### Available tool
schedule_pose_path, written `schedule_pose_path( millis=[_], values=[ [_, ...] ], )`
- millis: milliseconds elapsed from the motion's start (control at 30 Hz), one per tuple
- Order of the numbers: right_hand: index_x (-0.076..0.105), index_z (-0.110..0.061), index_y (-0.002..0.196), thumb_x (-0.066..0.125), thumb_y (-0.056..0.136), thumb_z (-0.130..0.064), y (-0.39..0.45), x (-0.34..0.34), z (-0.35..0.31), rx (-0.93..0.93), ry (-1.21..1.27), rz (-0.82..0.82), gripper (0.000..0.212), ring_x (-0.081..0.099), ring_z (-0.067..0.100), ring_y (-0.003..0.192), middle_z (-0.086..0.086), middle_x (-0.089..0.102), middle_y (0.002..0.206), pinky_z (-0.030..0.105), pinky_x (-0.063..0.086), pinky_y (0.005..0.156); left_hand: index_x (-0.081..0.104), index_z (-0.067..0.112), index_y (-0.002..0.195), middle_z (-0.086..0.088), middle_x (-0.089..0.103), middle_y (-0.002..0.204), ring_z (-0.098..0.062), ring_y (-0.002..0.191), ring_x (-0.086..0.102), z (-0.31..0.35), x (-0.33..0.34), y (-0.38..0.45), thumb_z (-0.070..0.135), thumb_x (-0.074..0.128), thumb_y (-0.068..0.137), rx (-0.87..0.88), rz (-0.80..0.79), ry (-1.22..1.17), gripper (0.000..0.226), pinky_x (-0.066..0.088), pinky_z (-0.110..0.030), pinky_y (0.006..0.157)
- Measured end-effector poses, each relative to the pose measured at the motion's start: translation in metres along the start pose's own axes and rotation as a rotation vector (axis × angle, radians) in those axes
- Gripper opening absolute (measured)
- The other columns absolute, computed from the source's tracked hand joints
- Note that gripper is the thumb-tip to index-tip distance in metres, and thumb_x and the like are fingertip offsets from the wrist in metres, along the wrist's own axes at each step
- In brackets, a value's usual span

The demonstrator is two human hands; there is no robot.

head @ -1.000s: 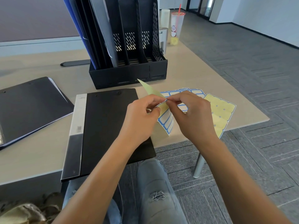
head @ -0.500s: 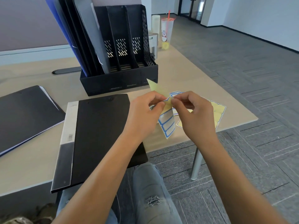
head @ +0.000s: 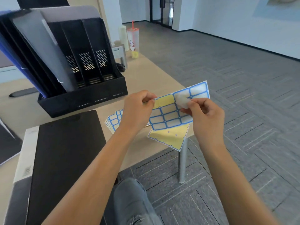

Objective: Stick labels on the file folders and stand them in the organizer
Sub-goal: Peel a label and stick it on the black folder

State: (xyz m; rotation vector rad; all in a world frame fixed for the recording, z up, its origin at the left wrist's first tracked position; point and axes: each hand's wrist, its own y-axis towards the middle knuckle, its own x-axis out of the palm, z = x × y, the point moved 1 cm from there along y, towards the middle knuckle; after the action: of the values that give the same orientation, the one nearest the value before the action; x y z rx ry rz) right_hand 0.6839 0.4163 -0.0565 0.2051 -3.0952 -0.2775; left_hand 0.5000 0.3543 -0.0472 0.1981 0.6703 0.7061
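The left hand pinches the left edge of a label sheet held above the worktop, while the right hand grips a peeled label between its fingertips. A black folder lies flat at the left, in front of the organizer, where other folders stand.

Organizer right three slots open from above; left slots packed with folders. Black folder covers desk's near edge; far-right corner cluttered by cup.
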Motion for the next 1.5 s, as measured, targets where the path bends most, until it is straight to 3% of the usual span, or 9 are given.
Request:
schedule_pose_path(
  millis=[133,300,467,600,700,833,1033,1300,1500],
  values=[
    [0.072,-0.013,0.088,0.064,0.098,-0.012,0.005,0.004,0.010,0.028,-0.013,0.008,0.013,0.080,0.017,0.085,0.004,0.080,0.084,0.031,0.056,0.079,0.078,0.017,0.101,0.011,0.073,0.093,0.004,0.084,0.063,-0.020,0.006,0.016,0.006,0.060,0.092,-0.051,-0.020,0.113,0.023,0.038,0.001,0.072],
    [0.074,-0.016,0.086,0.068,0.096,-0.015,0.008,0.030,0.030,0.052,-0.068,-0.044,0.012,0.079,0.018,0.084,-0.001,0.079,0.078,0.042,0.059,0.087,0.070,0.021,0.117,0.004,0.069,0.105,-0.014,0.101,0.062,-0.051,0.011,0.028,0.018,0.064,0.094,-0.098,-0.068,0.274,0.024,0.044,-0.027,0.085],
    [0.076,-0.013,0.088,0.068,0.095,-0.013,0.008,0.057,0.042,0.080,-0.087,-0.098,0.010,0.077,0.017,0.086,-0.002,0.079,0.081,0.038,0.059,0.085,0.075,0.020,0.101,0.014,0.072,0.100,-0.001,0.094,0.065,-0.042,0.000,-0.002,0.012,0.067,0.093,-0.007,0.008,0.053,0.014,0.049,-0.019,0.083],
    [0.076,-0.014,0.089,0.067,0.096,-0.014,-0.004,0.079,0.039,0.085,-0.089,-0.188,0.011,0.075,0.016,0.087,-0.003,0.078,0.081,0.030,0.055,0.081,0.077,0.021,0.109,0.017,0.072,0.106,-0.002,0.104,0.064,-0.034,-0.014,-0.029,0.008,0.068,0.092,0.012,-0.077,-0.036,0.023,0.051,-0.023,0.088],
    [0.078,-0.014,0.093,0.068,0.096,-0.013,-0.017,0.093,0.031,0.082,-0.050,-0.267,0.011,0.076,0.014,0.089,-0.004,0.079,0.084,0.037,0.059,0.087,0.076,0.023,0.113,0.017,0.072,0.109,-0.001,0.105,0.063,-0.038,-0.028,-0.041,0.007,0.067,0.092,-0.010,-0.064,-0.037,0.028,0.049,-0.022,0.092],
    [0.080,-0.020,0.093,0.068,0.098,-0.013,-0.039,0.106,0.015,0.044,-0.034,-0.365,0.014,0.074,0.006,0.089,-0.009,0.080,0.088,0.038,0.059,0.092,0.076,0.023,0.109,0.018,0.073,0.104,0.001,0.100,0.065,-0.041,-0.053,-0.056,0.011,0.072,0.090,-0.076,0.059,-0.084,0.023,0.048,-0.015,0.086],
    [0.084,-0.024,0.101,0.058,0.100,-0.007,-0.073,0.128,-0.003,-0.042,-0.092,-0.539,0.031,0.068,0.000,0.104,-0.013,0.079,0.107,0.029,0.053,0.097,0.076,0.023,0.097,0.015,0.075,0.089,-0.005,0.088,0.070,-0.050,-0.098,-0.082,0.019,0.079,0.087,-0.167,0.257,-0.145,0.012,0.055,-0.025,0.081],
    [0.078,-0.023,0.099,0.081,0.091,-0.023,-0.107,0.168,-0.008,-0.110,-0.138,-0.561,0.008,0.069,-0.005,0.087,-0.014,0.078,0.093,0.007,0.049,0.075,0.077,0.024,0.094,0.016,0.075,0.086,0.000,0.086,0.069,-0.069,-0.152,-0.123,0.015,0.075,0.090,-0.277,0.420,-0.212,0.011,0.050,-0.009,0.076],
    [0.078,-0.025,0.088,0.080,0.091,-0.027,-0.130,0.197,-0.004,-0.126,-0.208,-0.629,0.003,0.068,-0.005,0.080,-0.013,0.077,0.083,0.009,0.048,0.074,0.076,0.026,0.097,0.014,0.076,0.090,-0.005,0.089,0.072,-0.085,-0.179,-0.144,0.016,0.073,0.092,-0.381,0.471,-0.264,0.011,0.058,-0.024,0.086]
  ],
)
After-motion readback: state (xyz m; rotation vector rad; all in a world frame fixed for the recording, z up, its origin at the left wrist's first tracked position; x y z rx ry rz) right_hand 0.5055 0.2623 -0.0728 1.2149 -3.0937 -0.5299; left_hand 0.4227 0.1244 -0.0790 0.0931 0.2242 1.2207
